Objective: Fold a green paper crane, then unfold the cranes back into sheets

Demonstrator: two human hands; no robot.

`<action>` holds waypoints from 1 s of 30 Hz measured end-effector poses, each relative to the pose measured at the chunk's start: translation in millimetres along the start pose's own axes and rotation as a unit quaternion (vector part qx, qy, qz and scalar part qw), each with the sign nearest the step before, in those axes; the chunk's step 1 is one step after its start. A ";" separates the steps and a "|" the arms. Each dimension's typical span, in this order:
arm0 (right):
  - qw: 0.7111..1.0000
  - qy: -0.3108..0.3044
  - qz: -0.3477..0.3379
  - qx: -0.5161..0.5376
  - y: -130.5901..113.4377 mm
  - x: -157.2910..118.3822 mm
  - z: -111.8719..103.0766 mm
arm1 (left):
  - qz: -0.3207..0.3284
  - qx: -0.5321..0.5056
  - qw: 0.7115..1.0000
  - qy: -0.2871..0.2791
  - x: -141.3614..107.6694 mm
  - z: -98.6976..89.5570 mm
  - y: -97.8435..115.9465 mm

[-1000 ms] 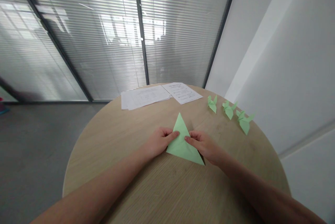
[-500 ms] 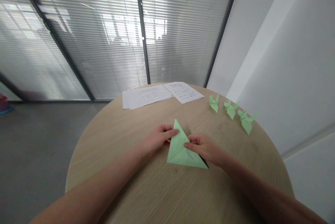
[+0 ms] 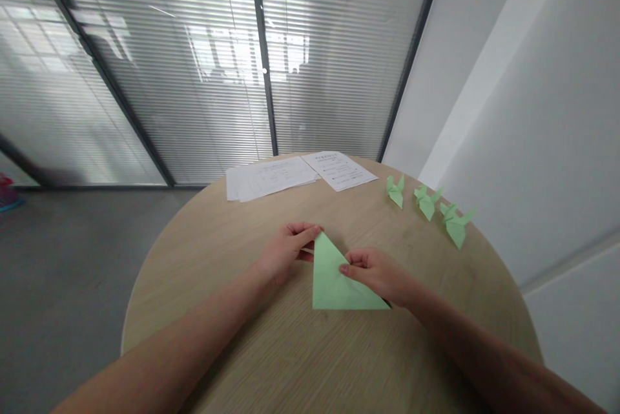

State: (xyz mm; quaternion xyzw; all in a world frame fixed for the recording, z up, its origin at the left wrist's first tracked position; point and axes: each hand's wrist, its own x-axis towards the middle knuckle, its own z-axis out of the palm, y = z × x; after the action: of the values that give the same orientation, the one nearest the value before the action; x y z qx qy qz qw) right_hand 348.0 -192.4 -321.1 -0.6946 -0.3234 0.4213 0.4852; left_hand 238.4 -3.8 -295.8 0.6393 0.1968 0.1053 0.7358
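Observation:
A sheet of light green origami paper (image 3: 334, 285), folded into a triangle, is held just above the table in front of me. My left hand (image 3: 293, 247) pinches its top corner between thumb and fingers. On the long slanted edge, my right hand (image 3: 375, 270) grips the paper, thumb on the near face and fingers behind. The triangle's bottom edge runs level, and its right corner lies partly under my right hand. Fingertips behind the paper are hidden.
Three folded green paper cranes (image 3: 427, 203) stand along the round wooden table's (image 3: 194, 259) right edge. Printed white sheets (image 3: 276, 178) lie at the far side. Beyond are glass panels with blinds (image 3: 208, 110), and a white wall (image 3: 547, 110) rises on the right.
My left hand has slid up to the triangle's top corner. The paper has turned slightly, so its bottom edge is now level and its face looks flatter. My right hand has barely moved.

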 end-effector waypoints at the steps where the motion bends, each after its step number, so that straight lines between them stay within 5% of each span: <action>1: 1.000 -0.001 0.001 -0.002 0.5 0.0 0.0 | 0.002 0.000 1.000 0.007 0.5 -0.6 0.2; 8: 0.999 0.032 -0.017 -0.007 5.2 2.7 -1.6 | 0.010 0.033 0.999 0.014 1.2 1.0 -4.3; 16: 0.977 0.151 -0.076 0.130 6.7 8.0 -6.2 | -0.030 0.215 0.962 -0.168 -3.0 0.5 -10.2; 30: 0.989 0.077 -0.026 0.126 -0.8 3.1 -6.3 | 0.036 0.225 0.972 -0.063 6.1 -6.3 -12.9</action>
State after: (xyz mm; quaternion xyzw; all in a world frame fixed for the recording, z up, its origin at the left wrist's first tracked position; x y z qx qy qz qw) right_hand 355.0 -192.1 -320.1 -0.6492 -0.2476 0.3915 0.6033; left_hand 239.9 2.3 -310.0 0.8003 0.1454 0.0447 0.5799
